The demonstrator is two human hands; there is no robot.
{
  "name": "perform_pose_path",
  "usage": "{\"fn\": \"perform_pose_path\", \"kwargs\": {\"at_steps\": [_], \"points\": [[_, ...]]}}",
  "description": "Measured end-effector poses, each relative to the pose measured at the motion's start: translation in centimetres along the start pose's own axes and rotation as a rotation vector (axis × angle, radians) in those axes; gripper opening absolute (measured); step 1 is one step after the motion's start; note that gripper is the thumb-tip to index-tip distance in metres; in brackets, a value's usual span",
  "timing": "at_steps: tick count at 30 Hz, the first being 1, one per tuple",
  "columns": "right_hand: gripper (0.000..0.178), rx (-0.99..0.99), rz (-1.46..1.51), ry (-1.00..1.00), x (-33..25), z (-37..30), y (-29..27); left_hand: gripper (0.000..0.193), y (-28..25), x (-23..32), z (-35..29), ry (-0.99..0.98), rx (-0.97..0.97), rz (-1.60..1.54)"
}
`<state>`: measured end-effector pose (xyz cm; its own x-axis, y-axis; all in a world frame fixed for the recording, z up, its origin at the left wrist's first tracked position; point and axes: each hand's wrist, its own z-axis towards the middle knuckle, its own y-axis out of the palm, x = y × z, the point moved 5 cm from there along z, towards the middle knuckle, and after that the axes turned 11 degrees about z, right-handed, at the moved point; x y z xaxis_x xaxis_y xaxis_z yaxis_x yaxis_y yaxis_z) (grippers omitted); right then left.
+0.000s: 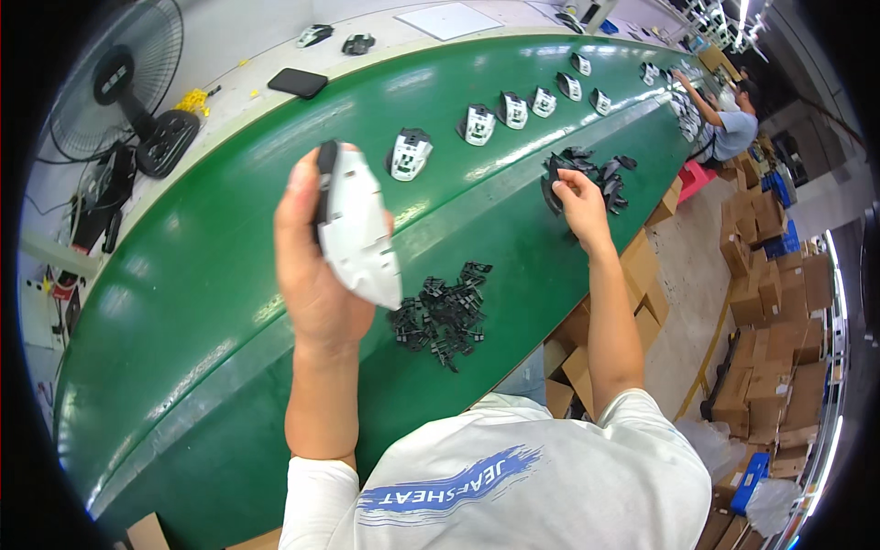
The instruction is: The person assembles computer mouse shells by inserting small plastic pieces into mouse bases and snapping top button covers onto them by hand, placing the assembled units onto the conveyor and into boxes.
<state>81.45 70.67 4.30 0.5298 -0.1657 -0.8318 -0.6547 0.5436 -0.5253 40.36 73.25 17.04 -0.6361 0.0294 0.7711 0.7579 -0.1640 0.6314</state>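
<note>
A white and black half-built computer mouse (357, 225) stands on edge in my left hand (310, 275), raised above the green bench. My fingers wrap round its black side, and the white side faces right. My right hand (585, 209) pinches a curved black plastic piece (552, 189) between thumb and fingertips. That piece is at the left edge of a pile of similar black pieces (612, 179). Between my forearms lies a heap of small black clip-like parts (444, 313). Several more open white mice (410, 154) stand in a line beyond my hands.
The green bench (211, 302) curves across the view. A black fan (137, 101) and a dark phone-like slab (298, 83) are at the left back. Cardboard boxes (770, 385) fill the floor at right. Another person (733, 124) works at the far right.
</note>
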Motion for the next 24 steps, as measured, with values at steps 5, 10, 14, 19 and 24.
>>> {"fn": "perform_pose_path", "kwargs": {"at_steps": [5, 10, 14, 19, 24], "points": [[0.02, -0.301, 0.731, -0.117, -14.1, -6.4, 3.3, 0.039, -0.8, -2.9, 1.2, -0.068, -0.071, 0.094], [0.027, -0.012, 0.577, -0.795, -20.9, -9.9, 4.8, 0.034, -0.5, -6.2, 1.3, -0.322, -0.099, -0.058], [0.029, -0.204, 0.459, -1.132, -22.7, -12.0, 6.6, 0.027, -0.1, -5.6, 1.1, -0.27, -0.076, -0.093], [0.032, -0.462, 0.838, -0.842, -21.6, -13.5, 7.9, 0.034, 0.2, -4.3, 0.5, -0.124, -0.128, 0.08], [0.03, -0.658, 1.357, -0.388, -20.4, -13.1, 9.0, 0.035, 0.7, -4.1, 0.1, -0.03, -0.102, 0.185]]}}
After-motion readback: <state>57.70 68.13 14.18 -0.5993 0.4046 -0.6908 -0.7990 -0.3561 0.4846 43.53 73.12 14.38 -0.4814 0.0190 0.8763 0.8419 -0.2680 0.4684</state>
